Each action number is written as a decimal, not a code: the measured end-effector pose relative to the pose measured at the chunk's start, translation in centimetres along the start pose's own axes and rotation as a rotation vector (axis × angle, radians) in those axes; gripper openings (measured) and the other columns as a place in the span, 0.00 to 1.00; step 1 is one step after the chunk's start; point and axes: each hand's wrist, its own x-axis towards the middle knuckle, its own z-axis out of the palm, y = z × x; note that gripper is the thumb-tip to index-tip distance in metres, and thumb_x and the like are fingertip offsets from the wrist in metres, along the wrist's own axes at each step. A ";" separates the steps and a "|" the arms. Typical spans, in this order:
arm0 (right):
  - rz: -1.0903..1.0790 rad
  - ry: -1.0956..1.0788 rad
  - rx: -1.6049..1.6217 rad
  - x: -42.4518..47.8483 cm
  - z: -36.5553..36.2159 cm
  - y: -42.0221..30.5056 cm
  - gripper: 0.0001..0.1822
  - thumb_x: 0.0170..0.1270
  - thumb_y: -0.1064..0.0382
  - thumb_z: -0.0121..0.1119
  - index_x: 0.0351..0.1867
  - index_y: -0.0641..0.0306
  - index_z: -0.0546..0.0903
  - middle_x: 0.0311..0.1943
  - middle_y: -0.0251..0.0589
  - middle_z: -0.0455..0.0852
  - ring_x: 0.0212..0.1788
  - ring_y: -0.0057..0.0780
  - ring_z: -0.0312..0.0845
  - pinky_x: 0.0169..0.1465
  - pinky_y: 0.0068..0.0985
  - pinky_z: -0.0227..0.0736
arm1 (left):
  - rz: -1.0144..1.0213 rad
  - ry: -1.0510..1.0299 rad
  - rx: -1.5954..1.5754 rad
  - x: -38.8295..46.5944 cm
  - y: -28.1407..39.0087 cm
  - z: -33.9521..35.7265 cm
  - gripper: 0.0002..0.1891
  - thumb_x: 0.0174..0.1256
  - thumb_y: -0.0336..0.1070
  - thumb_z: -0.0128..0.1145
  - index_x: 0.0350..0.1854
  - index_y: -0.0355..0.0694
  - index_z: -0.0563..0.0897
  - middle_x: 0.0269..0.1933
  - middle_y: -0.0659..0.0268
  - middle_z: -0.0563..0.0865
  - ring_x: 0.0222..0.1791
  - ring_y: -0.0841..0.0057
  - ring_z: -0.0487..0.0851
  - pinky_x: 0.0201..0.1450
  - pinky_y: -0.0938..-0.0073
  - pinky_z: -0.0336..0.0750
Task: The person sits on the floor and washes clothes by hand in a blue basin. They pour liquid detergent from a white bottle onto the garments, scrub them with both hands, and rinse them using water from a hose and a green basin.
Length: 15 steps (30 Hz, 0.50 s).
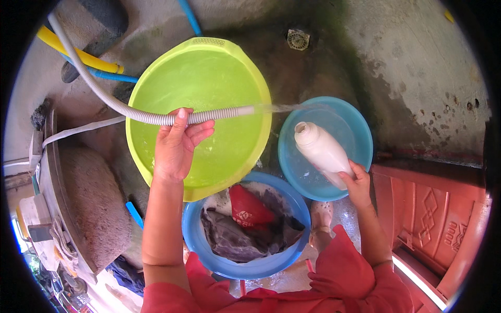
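Observation:
My left hand (178,137) grips a grey corrugated hose (213,114) above a large lime-green plastic basin (199,190) that contains water. Water streams rightward from the hose's end towards a smaller turquoise basin (367,135). Over that basin, my right hand (357,184) holds a white plastic bottle (321,150) by its lower end. The bottle is tilted, its uncapped mouth pointing to the upper left. Closest to me, a blue basin (244,272) contains soapy water, dark wet cloth (235,238) and a red cloth piece (250,209) bearing writing.
A floor drain (298,40) lies beyond the basins on wet concrete. A yellow hose (90,58) and a blue corrugated hose (113,75) run in from the left. On the right stands a reddish metal door (426,215). A rough stone block (96,203) is at left.

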 end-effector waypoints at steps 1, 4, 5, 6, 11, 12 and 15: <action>-0.010 0.004 0.000 -0.1 0.1 0.0 0.25 0.48 0.69 0.70 0.52 0.64 0.80 0.44 0.43 0.81 0.50 0.34 0.72 0.57 0.28 0.65 | -0.011 -0.015 0.002 -0.3 -0.1 -0.1 0.13 0.69 0.41 0.53 0.45 0.35 0.74 0.38 0.57 0.83 0.36 0.63 0.86 0.40 0.67 0.83; -0.038 0.001 -0.021 0.0 0.4 -0.3 0.25 0.48 0.68 0.71 0.51 0.64 0.80 0.43 0.43 0.82 0.49 0.34 0.72 0.56 0.29 0.65 | -0.030 -0.028 0.008 -1.2 0.3 -0.1 0.13 0.69 0.40 0.53 0.45 0.34 0.75 0.37 0.57 0.83 0.35 0.63 0.86 0.40 0.67 0.83; -0.045 -0.008 -0.042 0.1 0.3 -0.7 0.25 0.48 0.68 0.71 0.51 0.64 0.80 0.43 0.42 0.82 0.49 0.34 0.72 0.55 0.29 0.65 | -0.035 -0.028 0.010 -1.4 0.3 -0.1 0.13 0.70 0.40 0.53 0.45 0.34 0.75 0.37 0.57 0.83 0.35 0.63 0.87 0.40 0.67 0.83; -0.052 -0.016 -0.059 0.2 0.4 -1.0 0.25 0.48 0.67 0.71 0.51 0.65 0.80 0.43 0.42 0.82 0.48 0.35 0.71 0.55 0.29 0.65 | -0.039 -0.049 0.018 -1.5 0.1 -0.3 0.13 0.70 0.40 0.53 0.45 0.34 0.75 0.37 0.57 0.83 0.35 0.63 0.87 0.40 0.67 0.83; -0.203 -0.031 -0.161 0.1 0.5 -1.2 0.23 0.47 0.65 0.72 0.47 0.65 0.81 0.40 0.42 0.84 0.46 0.35 0.71 0.55 0.31 0.61 | -0.067 -0.098 0.050 -1.9 -0.9 -0.3 0.12 0.69 0.39 0.53 0.45 0.33 0.75 0.37 0.56 0.83 0.35 0.63 0.86 0.40 0.66 0.83; -0.231 -0.030 -0.181 0.1 0.5 -1.1 0.23 0.47 0.64 0.72 0.47 0.66 0.81 0.39 0.42 0.84 0.46 0.35 0.71 0.56 0.31 0.60 | -0.072 -0.105 0.058 -1.9 -1.0 -0.2 0.13 0.69 0.39 0.53 0.45 0.33 0.75 0.37 0.55 0.83 0.34 0.63 0.86 0.40 0.66 0.83; -0.210 -0.067 -0.188 0.0 0.4 -1.6 0.23 0.46 0.63 0.73 0.46 0.66 0.81 0.38 0.41 0.85 0.45 0.35 0.72 0.56 0.31 0.58 | -0.099 -0.114 0.082 -2.0 -1.2 0.3 0.13 0.69 0.39 0.53 0.45 0.32 0.74 0.36 0.54 0.83 0.34 0.62 0.86 0.40 0.66 0.83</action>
